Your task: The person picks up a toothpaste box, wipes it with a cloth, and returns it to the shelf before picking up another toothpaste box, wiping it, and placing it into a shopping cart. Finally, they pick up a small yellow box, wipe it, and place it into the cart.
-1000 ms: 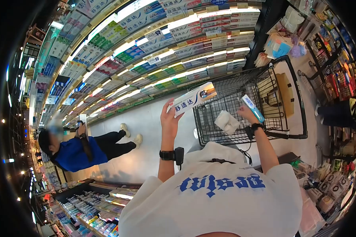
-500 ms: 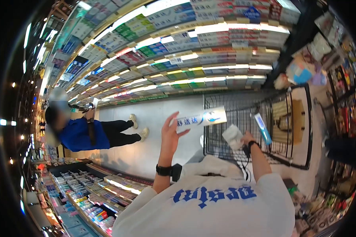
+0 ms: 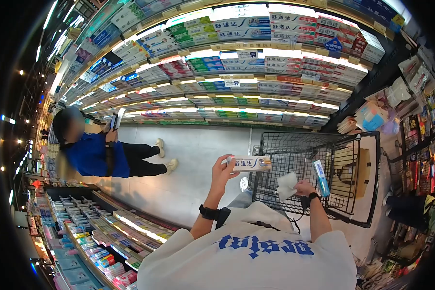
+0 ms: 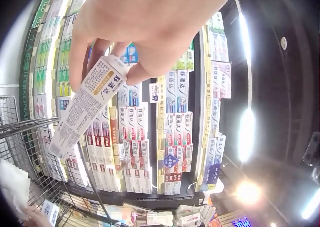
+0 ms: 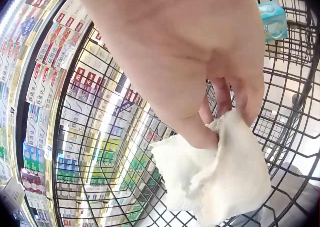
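Observation:
The left hand holds one end of a white and gold toothpaste box over the cart's near left edge; in the left wrist view the box slants down from between thumb and fingers. In the head view the right hand is above the wire cart, holding a white cloth or tissue. Thumb and fingertips pinch the top of that cloth in the right wrist view. A blue and white box lies in the cart, right of the right hand.
Long shelves of boxed toothpaste run along the far side. At left, a person in blue holds a phone. A low display of products stands at lower left, and hanging goods are at right.
The right hand has left the blue and white box, which now lies in the cart, and has taken hold of the white cloth. The left hand has lowered its box toward the cart.

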Demonstrator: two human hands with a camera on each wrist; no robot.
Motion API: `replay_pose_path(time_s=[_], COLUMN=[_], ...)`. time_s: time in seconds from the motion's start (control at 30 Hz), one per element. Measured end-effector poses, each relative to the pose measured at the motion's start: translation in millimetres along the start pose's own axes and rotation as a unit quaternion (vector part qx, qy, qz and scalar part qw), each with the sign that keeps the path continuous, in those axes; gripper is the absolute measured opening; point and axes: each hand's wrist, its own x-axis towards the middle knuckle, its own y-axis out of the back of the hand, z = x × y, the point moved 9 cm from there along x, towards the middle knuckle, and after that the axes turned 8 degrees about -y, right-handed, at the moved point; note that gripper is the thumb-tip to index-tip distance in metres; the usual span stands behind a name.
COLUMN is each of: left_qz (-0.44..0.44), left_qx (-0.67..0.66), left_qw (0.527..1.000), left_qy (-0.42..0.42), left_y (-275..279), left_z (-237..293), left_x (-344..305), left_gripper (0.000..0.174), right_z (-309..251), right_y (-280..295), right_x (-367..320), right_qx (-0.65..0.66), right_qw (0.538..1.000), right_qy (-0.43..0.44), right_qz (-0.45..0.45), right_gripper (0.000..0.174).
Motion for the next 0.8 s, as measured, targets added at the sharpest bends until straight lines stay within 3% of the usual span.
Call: replay_pose_path(time_s=[0.1, 0.13, 0.23, 0.3, 0.33, 0.4, 0.47, 0.6, 0.8], left_qz=[-0.023, -0.028, -0.036, -0.043, -0.047, -0.055, -0.075, -0.121, -0.235], left_qx=[-0.004, -0.006, -0.006, -0.004, -0.012, -0.016, -0.011, 0.038, 0.049], left_qw=[1.000, 1.000, 0.999, 0.998, 0.997, 0.996, 0.992, 0.984, 0.960], left_qy=[0.002, -0.009, -0.035, -0.048, -0.064, -0.075, -0.105, -0.122, -0.143], left_y=[-4, -3, 1, 4, 6, 5, -3, -25, -91], left_z=[1, 1, 12, 20, 26, 34, 50, 46, 30], left_x=[4, 7, 12, 18, 22, 28, 30, 38, 21], left_gripper=[0.042, 0.042, 0.041, 0.040, 0.040, 0.041, 0.041, 0.041, 0.039], right_z=[-4, -7, -25, -54, -55, -97, -122, -163, -198], right_y=[-24, -26, -25, -12, -11, 29, 41, 36, -24], right_x=[-31, -37, -44, -43, -43, -92, -136, -200, -241], right_qx=[0.010, 0.009, 0.034, 0.037, 0.040, 0.027, 0.160, 0.218, 0.158], right_qw=[0.987, 0.987, 0.994, 0.985, 0.985, 0.940, 0.888, 0.872, 0.864], right_qy=[-0.077, -0.078, -0.002, 0.144, 0.142, 0.300, 0.381, 0.406, 0.453], right_qz=[-0.143, -0.142, -0.104, -0.091, -0.089, 0.162, 0.199, 0.166, 0.154], right_gripper=[0.040, 0.040, 0.030, 0.021, 0.021, 0.016, 0.016, 0.022, 0.042])
